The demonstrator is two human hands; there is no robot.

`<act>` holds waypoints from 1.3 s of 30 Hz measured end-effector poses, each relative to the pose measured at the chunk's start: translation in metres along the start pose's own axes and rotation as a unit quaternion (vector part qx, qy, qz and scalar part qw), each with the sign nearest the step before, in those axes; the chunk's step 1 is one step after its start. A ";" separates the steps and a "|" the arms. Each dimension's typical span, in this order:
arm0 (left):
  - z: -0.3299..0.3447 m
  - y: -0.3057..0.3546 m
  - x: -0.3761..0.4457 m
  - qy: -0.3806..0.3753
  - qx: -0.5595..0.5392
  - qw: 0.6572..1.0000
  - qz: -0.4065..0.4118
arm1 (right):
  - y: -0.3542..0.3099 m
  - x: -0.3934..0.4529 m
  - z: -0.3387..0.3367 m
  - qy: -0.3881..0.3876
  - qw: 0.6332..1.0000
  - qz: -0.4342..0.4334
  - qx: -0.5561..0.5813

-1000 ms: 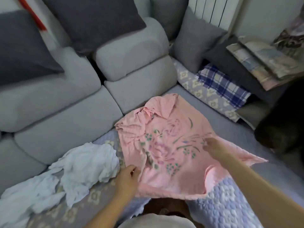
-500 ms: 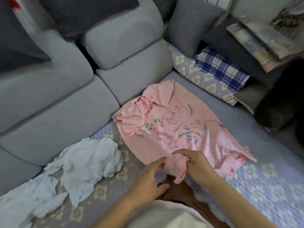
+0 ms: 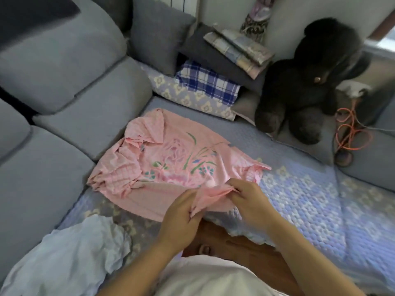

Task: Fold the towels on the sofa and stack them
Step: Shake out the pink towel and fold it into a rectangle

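A: Two hands on one edge. Left hand (image 3: 181, 218) and right hand (image 3: 250, 201) each pinch the near hem of the pink towel (image 3: 162, 165); both grips clamped on cloth.

B: Step?

A: Straightening, I'd judge; no fold yet. The next move calls for pulling the hem taut.

B: Position?

A: On the sofa quilt (image 3: 310, 199). Long axis runs 8 to 2 o'clock, crumpled end at 9. White towel (image 3: 70, 257) waits at 7.
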State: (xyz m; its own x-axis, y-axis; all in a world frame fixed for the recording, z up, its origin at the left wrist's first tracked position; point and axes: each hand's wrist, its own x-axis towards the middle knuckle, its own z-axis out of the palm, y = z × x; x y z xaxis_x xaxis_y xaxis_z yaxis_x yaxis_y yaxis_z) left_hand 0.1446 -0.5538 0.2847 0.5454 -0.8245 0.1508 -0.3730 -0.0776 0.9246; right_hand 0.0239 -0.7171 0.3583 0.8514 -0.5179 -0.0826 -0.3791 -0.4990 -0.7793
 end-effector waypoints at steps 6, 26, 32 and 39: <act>-0.029 0.013 0.016 -0.076 0.015 0.996 0.044 | 0.016 -0.011 0.011 -0.001 0.996 0.079 0.035; 0.071 -0.088 -0.085 0.078 0.223 0.833 -0.501 | 0.346 0.024 -0.087 -0.031 0.808 0.585 0.059; 0.223 -0.060 -0.116 0.317 -0.066 0.652 -0.685 | 0.447 0.124 -0.120 -0.074 0.810 0.556 0.174; 0.292 -0.048 -0.101 0.432 -0.071 0.556 -0.707 | 0.523 0.180 -0.095 -0.045 0.722 0.600 0.342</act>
State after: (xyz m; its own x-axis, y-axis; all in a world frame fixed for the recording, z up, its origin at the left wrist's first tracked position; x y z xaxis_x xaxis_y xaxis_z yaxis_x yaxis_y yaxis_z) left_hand -0.1120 -0.6304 0.1226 0.3987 0.5851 -0.7062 0.9156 -0.2110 0.3422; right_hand -0.0556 -1.1371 -0.0048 0.0903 -0.2297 -0.9691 -0.6223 0.7467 -0.2350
